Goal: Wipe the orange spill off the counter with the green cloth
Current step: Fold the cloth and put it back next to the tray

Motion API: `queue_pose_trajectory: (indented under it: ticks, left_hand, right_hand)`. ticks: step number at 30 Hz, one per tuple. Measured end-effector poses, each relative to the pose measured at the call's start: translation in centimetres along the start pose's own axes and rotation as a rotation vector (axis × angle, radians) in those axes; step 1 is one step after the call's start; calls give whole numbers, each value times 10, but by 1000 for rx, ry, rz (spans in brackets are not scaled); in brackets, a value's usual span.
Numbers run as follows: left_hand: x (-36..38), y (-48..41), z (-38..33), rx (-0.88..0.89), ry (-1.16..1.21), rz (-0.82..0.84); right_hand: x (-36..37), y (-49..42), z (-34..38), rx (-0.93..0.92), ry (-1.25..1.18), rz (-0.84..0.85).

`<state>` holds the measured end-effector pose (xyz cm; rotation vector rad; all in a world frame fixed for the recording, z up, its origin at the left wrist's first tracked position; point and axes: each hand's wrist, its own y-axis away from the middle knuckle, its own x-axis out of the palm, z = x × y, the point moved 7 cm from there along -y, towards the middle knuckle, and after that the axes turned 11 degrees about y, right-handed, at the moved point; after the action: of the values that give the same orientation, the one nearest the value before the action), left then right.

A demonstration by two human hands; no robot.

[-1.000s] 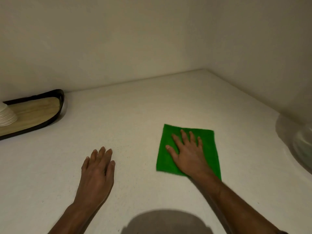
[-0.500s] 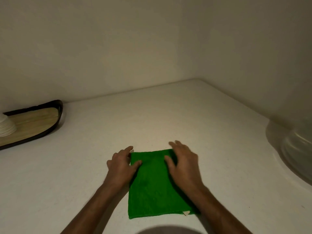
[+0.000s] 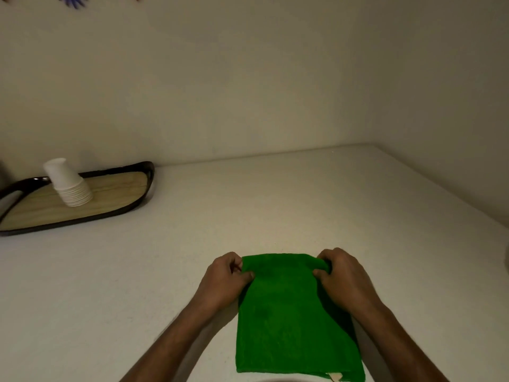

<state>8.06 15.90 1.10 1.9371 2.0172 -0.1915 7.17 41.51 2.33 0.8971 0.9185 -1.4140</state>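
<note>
The green cloth (image 3: 292, 321) lies flat on the white counter (image 3: 248, 210), folded into a tall rectangle near the front edge. My left hand (image 3: 225, 279) pinches its far left corner. My right hand (image 3: 341, 277) pinches the far right corner, where the fabric bunches up a little. A small beige label shows at the cloth's near right corner. No orange spill is visible on the counter.
A black-rimmed tray (image 3: 143, 186) with a wooden base sits at the back left, holding a stack of upturned white paper cups (image 3: 68, 183). Walls close the counter off at the back and the right.
My left hand came off the counter onto the cloth. The cloth slid nearer to me. Both hands went from lying on it to pinching its far corners. The view tilted up.
</note>
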Motion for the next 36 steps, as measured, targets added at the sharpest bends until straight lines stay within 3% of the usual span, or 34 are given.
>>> queue_pose_trajectory:
  ticks: [7, 12, 21, 32, 36]
  left_hand:
    - [-45, -12, 1, 31, 159, -195]
    - [-89, -39, 1, 21, 356, -356]
    - [-171, -127, -4, 165, 320, -537]
    - [-220, -233, 15, 239, 230, -633]
    - [-219, -254, 21, 229, 205, -554]
  right_hand:
    - [-8, -41, 56, -142, -14, -60]
    - [5, -84, 104, -204, -278, -102]
    - [45, -185, 177, -223, -636, -148]
    - [88, -280, 240, -278, -734, -211]
    - [114, -291, 256, -398, -627, -54]
